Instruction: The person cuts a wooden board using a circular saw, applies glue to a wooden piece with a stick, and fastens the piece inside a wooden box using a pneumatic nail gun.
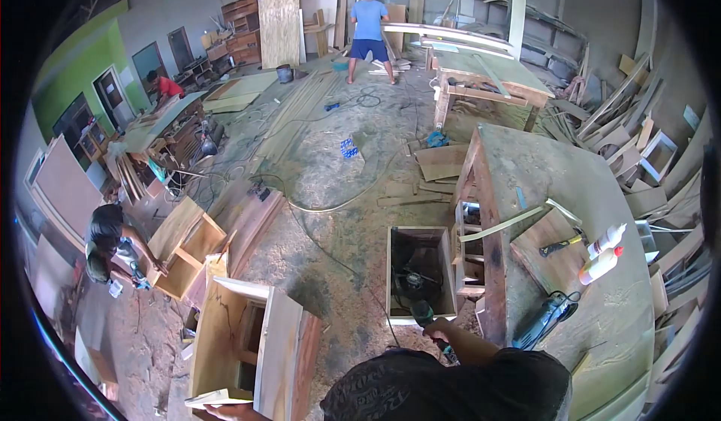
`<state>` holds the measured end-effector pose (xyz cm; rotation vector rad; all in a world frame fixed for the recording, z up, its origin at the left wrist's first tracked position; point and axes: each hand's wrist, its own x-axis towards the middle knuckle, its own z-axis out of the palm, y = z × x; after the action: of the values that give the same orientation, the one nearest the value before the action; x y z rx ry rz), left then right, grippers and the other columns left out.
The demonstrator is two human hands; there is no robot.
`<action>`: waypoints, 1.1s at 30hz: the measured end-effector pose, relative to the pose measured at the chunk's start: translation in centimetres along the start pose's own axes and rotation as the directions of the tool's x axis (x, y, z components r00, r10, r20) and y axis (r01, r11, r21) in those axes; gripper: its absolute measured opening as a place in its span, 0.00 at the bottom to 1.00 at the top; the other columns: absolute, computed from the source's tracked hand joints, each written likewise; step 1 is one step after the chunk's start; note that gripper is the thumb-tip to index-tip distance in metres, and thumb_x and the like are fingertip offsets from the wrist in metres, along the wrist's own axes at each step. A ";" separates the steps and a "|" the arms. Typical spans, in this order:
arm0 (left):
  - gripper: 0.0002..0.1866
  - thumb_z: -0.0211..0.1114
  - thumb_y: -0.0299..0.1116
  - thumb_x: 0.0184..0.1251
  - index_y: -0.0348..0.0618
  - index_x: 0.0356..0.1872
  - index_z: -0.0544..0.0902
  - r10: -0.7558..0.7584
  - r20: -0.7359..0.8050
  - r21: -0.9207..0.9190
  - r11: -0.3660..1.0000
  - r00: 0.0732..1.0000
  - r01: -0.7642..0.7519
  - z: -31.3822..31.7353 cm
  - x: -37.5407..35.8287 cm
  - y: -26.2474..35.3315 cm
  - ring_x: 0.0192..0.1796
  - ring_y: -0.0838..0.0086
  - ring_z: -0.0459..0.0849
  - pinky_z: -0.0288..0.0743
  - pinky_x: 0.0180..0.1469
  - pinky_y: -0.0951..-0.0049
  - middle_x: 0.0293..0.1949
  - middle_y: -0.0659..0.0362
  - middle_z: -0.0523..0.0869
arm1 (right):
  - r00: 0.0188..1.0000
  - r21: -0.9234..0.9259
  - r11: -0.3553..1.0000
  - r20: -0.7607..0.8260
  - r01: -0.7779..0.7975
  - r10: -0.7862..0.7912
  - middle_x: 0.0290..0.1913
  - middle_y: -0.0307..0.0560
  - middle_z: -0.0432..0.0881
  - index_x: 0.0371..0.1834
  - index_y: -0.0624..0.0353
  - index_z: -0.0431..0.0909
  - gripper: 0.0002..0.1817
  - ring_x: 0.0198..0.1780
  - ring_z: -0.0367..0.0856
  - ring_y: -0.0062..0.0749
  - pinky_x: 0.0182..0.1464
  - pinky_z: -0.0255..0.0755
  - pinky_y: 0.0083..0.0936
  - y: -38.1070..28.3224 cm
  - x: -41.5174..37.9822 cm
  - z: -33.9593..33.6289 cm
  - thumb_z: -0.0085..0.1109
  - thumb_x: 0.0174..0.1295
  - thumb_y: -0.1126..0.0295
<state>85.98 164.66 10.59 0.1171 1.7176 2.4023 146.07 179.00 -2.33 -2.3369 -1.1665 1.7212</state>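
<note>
At the bottom left, my left hand grips the near lower edge of an unfinished wooden cabinet, its fingers partly hidden by the wood. The cabinet lies tilted on the floor, its dark openings facing up. My right hand is closed around a dark green power tool, which overlaps the near rim of an open wooden box. Dark machine parts and a cord show inside that box.
Right of me stands a workbench with a hammer, glue bottles and a blue power tool. A cord crosses the sawdust-covered floor. One person handles a cabinet at left; another stands far back among boards.
</note>
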 end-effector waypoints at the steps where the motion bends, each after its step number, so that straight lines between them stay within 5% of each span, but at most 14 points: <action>1: 0.36 0.48 0.62 0.72 0.44 0.69 0.65 0.011 0.001 -0.008 1.000 1.000 -0.011 -0.5 0.6 0.1 0.63 0.56 0.74 0.70 0.65 0.52 0.65 0.48 0.70 | 1.000 -0.006 1.000 0.000 -0.002 0.002 0.24 0.48 0.80 0.26 0.66 0.81 0.15 0.22 0.78 0.33 0.25 0.74 0.32 -0.1 -0.2 0.6 0.73 0.52 0.65; 7: 0.36 0.48 0.62 0.72 0.43 0.69 0.65 0.084 0.013 -0.064 0.994 0.996 -0.083 -1.9 3.6 1.2 0.63 0.56 0.73 0.69 0.66 0.51 0.65 0.48 0.70 | 0.993 -0.060 0.993 -0.076 -0.098 0.094 0.25 0.49 0.80 0.27 0.67 0.81 0.15 0.24 0.79 0.34 0.26 0.74 0.33 -1.0 -1.1 3.4 0.72 0.52 0.65; 11: 0.36 0.47 0.62 0.72 0.43 0.69 0.65 0.106 0.026 -0.080 0.991 0.994 -0.104 -1.0 5.0 1.7 0.63 0.56 0.73 0.69 0.66 0.51 0.65 0.48 0.70 | 0.999 -0.078 0.996 -0.023 0.042 -0.043 0.26 0.50 0.81 0.28 0.67 0.82 0.16 0.26 0.80 0.34 0.29 0.75 0.33 -0.9 -2.5 4.4 0.73 0.52 0.63; 16: 0.36 0.44 0.61 0.74 0.42 0.69 0.64 0.014 0.055 -0.109 0.994 0.998 -0.008 -0.8 2.4 3.1 0.63 0.56 0.73 0.70 0.65 0.49 0.64 0.46 0.69 | 1.000 -0.148 0.989 -0.008 -0.021 0.020 0.33 0.49 0.87 0.34 0.58 0.88 0.19 0.34 0.86 0.34 0.39 0.79 0.31 0.9 -1.9 5.3 0.69 0.51 0.52; 17: 0.36 0.42 0.61 0.75 0.41 0.70 0.63 -0.025 0.068 -0.127 0.991 0.997 0.034 -0.8 1.8 3.3 0.63 0.56 0.73 0.70 0.64 0.49 0.64 0.45 0.69 | 0.997 -0.257 0.964 0.044 0.066 -0.057 0.32 0.49 0.87 0.33 0.58 0.87 0.19 0.33 0.86 0.34 0.38 0.79 0.31 0.4 -2.5 4.7 0.69 0.51 0.52; 18: 0.31 0.47 0.53 0.75 0.39 0.68 0.63 0.342 0.216 0.076 0.928 0.914 -0.365 -4.8 4.3 -1.0 0.61 0.55 0.74 0.71 0.62 0.46 0.62 0.45 0.69 | 0.993 -0.309 0.945 0.079 0.108 -0.088 0.32 0.48 0.87 0.33 0.58 0.87 0.19 0.33 0.86 0.34 0.38 0.79 0.31 0.5 -2.5 4.6 0.69 0.51 0.52; 19: 0.31 0.47 0.53 0.75 0.39 0.68 0.63 0.190 0.139 0.010 0.981 0.972 -0.193 -4.9 4.3 -0.9 0.61 0.55 0.74 0.71 0.62 0.46 0.62 0.45 0.69 | 0.986 -0.358 0.921 0.114 0.152 -0.118 0.31 0.48 0.87 0.32 0.59 0.87 0.19 0.32 0.85 0.33 0.37 0.79 0.31 0.6 -2.5 4.6 0.69 0.51 0.53; 21: 0.31 0.48 0.52 0.75 0.39 0.68 0.63 0.125 0.081 0.003 0.992 0.989 -0.126 -5.1 3.8 -1.1 0.61 0.55 0.74 0.72 0.62 0.46 0.61 0.45 0.69 | 0.998 -0.185 0.982 0.041 -0.034 0.042 0.31 0.48 0.87 0.31 0.63 0.85 0.19 0.31 0.85 0.33 0.35 0.79 0.31 1.9 0.7 5.5 0.69 0.51 0.55; 33: 0.30 0.50 0.48 0.73 0.38 0.67 0.62 0.092 -0.053 0.078 0.993 0.994 -0.088 -7.8 -1.8 -0.7 0.58 0.55 0.75 0.72 0.60 0.47 0.59 0.45 0.70 | 0.991 -0.066 0.997 0.125 -0.035 0.043 0.29 0.50 0.83 0.30 0.67 0.81 0.16 0.26 0.82 0.37 0.29 0.79 0.35 -0.3 3.8 2.5 0.69 0.51 0.61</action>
<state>86.52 157.32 7.43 0.1406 1.8678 2.4259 144.27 180.35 -6.35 -2.3313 -1.2196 1.8984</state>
